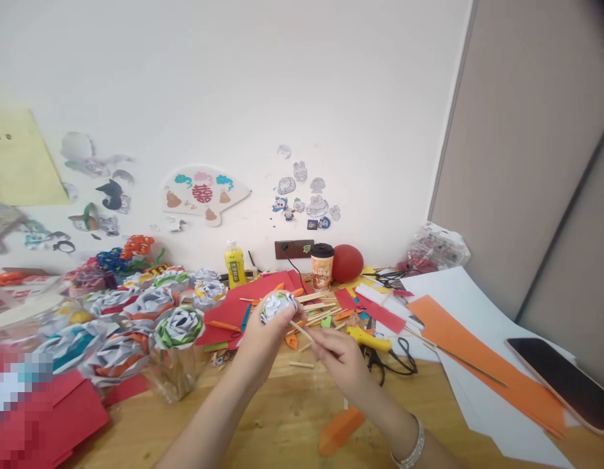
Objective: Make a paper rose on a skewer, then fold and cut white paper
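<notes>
My left hand (pixel 264 333) is closed round a white and green paper flower (pixel 278 306), holding it above the middle of the table. My right hand (pixel 341 357) pinches a thin wooden stick (pixel 302 329), whose far end reaches the flower's underside. Whether the stick is fixed to the flower is hidden by my left fingers. A yellow glue gun (pixel 367 339) lies just beyond my right hand. Below that hand is a folded strip of orange paper (pixel 341 430). Several loose wooden sticks (pixel 326 317) lie past both hands.
Finished paper flowers (pixel 179 326) crowd the left, some in a clear cup (pixel 173 378). At the back stand a yellow bottle (pixel 235 266), a lidded paper cup (pixel 322 268) and a red balloon (pixel 348 263). Orange paper (pixel 482 358) and a phone (pixel 563 381) lie at right.
</notes>
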A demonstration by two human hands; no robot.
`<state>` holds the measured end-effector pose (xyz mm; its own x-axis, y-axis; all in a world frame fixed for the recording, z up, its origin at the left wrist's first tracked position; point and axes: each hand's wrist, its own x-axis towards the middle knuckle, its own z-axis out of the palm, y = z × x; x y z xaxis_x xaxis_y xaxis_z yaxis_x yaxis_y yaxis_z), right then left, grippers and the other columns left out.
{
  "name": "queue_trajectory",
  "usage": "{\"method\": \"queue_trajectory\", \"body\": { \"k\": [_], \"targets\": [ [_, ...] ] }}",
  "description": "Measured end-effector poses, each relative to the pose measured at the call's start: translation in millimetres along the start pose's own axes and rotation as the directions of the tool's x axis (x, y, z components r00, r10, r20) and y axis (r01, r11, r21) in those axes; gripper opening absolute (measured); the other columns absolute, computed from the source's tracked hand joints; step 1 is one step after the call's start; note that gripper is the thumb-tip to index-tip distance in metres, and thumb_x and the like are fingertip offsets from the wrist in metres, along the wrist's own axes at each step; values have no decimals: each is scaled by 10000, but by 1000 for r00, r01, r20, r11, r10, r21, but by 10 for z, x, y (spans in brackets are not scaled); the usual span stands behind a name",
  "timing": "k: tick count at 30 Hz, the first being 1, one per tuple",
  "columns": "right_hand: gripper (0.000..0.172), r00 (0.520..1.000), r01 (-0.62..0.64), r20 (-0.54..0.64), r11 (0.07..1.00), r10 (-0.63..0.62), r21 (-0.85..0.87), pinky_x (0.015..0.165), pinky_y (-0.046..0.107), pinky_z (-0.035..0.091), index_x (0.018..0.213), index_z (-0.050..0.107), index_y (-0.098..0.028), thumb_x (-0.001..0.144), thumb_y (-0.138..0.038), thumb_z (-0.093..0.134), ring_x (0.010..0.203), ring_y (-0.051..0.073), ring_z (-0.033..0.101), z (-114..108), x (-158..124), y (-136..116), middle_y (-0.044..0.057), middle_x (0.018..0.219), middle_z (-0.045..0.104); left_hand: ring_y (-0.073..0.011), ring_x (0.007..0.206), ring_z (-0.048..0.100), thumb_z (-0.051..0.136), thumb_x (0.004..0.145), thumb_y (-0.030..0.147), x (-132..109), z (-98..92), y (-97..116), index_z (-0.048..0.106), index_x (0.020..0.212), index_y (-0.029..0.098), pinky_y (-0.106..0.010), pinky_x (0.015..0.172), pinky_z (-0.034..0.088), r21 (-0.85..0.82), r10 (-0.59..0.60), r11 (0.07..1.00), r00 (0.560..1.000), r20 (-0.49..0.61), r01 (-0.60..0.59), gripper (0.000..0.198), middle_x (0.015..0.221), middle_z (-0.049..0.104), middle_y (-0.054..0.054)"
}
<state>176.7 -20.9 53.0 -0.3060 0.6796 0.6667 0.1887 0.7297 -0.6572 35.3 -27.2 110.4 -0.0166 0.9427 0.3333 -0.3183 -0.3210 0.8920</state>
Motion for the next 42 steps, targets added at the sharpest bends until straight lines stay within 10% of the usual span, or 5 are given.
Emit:
{"method": "queue_trajectory", "body": {
  "k": [8,17,25,42],
  "targets": [
    [274,1000,-10,13,1000,9,13,601,263,405,1042,616,-223,874,-272,405,661,155,509,66,-31,6,25,696,558,-151,746,591,649,679,281,8,-6,-104,559,827,158,-306,777,456,41,94,995,991,-100,-90,212,739,614,3],
    [260,989,-113,118,967,88,227,508,221,325,742,605,-158,856,-318,434,555,106,408,91,-36,14,-16,594,423,-158,742,595,653,686,267,-17,-68,8,533,869,181,-287,712,468,139,118,982,991,65,-126,235,768,633,-7],
    [247,984,-178,66,906,165,383,499,213,288,851,604,-177,850,-375,457,520,78,351,19,-35,15,-46,565,385,-211,794,632,751,540,342,-5,51,172,434,1149,220,-307,697,494,53,67,996,991,112,-74,697,931,636,-60],
    [328,974,-204,197,803,110,560,425,216,208,592,449,-160,847,-365,461,446,58,293,41,-60,-19,-43,527,362,-179,803,617,684,655,257,-73,152,189,436,1188,203,-295,753,464,111,113,986,987,118,-126,590,831,657,-39]
  ]
}}
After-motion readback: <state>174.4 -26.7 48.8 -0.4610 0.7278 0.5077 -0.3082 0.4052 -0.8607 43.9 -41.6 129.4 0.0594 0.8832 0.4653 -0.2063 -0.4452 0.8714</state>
